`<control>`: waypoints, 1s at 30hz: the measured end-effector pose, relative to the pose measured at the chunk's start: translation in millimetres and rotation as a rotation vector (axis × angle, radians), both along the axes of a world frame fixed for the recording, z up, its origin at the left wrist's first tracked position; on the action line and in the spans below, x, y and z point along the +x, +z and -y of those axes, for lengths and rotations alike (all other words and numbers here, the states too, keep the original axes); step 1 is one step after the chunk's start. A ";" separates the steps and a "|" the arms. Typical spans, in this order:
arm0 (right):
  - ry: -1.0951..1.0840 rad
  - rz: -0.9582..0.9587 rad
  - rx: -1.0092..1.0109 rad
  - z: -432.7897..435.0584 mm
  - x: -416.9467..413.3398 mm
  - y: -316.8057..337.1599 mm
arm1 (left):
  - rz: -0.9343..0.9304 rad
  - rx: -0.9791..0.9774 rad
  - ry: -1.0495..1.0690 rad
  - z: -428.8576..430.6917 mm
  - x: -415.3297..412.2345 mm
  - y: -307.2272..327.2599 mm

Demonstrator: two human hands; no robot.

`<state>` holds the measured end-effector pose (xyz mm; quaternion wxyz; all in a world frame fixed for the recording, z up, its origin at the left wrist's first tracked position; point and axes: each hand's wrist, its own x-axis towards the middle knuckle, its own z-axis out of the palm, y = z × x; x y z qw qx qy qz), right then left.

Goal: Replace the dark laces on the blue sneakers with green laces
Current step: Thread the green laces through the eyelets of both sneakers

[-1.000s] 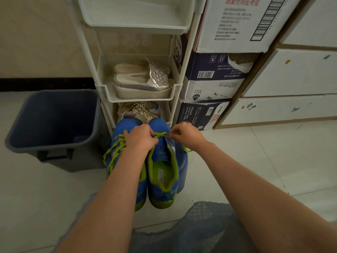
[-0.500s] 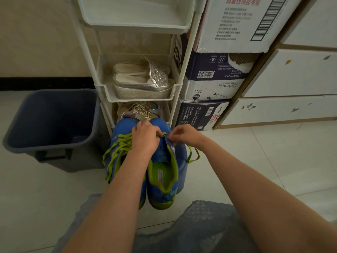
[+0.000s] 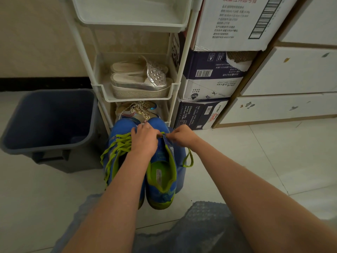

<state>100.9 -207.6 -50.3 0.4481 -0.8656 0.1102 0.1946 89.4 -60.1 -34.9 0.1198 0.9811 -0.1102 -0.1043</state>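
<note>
Blue sneakers (image 3: 165, 196) sit side by side on the floor (image 3: 237, 161), heels nearest. Left sneaker (image 3: 116, 143) already laced green. Green lace (image 3: 188, 160) loop beside right sneaker (image 3: 162, 172) hangs longer than a second ago: slack pulled through, lacing progressing. Right hand (image 3: 182, 136) grip pinches the lace; left hand (image 3: 144, 138) grip is clenched over the right sneaker's front, fingertips hidden. Shoe rack (image 3: 138, 97) behind.

bin (image 3: 49, 123) left of sneakers (image 3: 160, 172) | rack (image 3: 175, 88) behind | boxes (image 3: 209, 77) right

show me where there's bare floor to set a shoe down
Bare tiles right of the sneakers, before the boxes and drawers. A smaller patch left, in front of the bin. Crowded: sneakers packed against the rack, beside the bin.
</note>
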 end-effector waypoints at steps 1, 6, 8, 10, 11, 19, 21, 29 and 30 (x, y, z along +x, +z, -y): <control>-0.036 -0.065 0.039 -0.6 0.7 1.9 | -0.007 0.001 0.002 0.0 -0.5 -0.2; -0.048 -0.212 0.184 6.6 0.1 10.1 | 0.012 -0.070 0.050 0.6 0.0 0.9; -0.085 -0.181 0.175 8.3 1.3 8.5 | 0.008 -0.091 0.052 0.4 0.1 1.5; -0.114 -0.137 0.161 7.8 1.7 8.4 | 0.009 -0.098 0.052 0.0 -0.4 2.0; -0.116 -0.131 0.157 7.0 1.7 7.8 | 0.011 -0.102 0.051 -0.4 -0.6 2.3; -0.003 -0.057 -0.036 5.4 2.1 16.9 | 0.071 -0.145 0.152 -4.3 -1.6 13.3; 0.045 0.016 -0.227 6.0 5.4 22.2 | 0.051 -0.114 0.203 -6.3 -0.4 20.2; 0.330 0.065 -0.079 -8.7 -0.1 54.8 | -0.177 -0.137 0.297 -15.5 2.2 21.9; 0.356 0.082 -0.062 -11.1 -0.5 53.5 | -0.165 -0.139 0.295 -16.0 2.3 23.1</control>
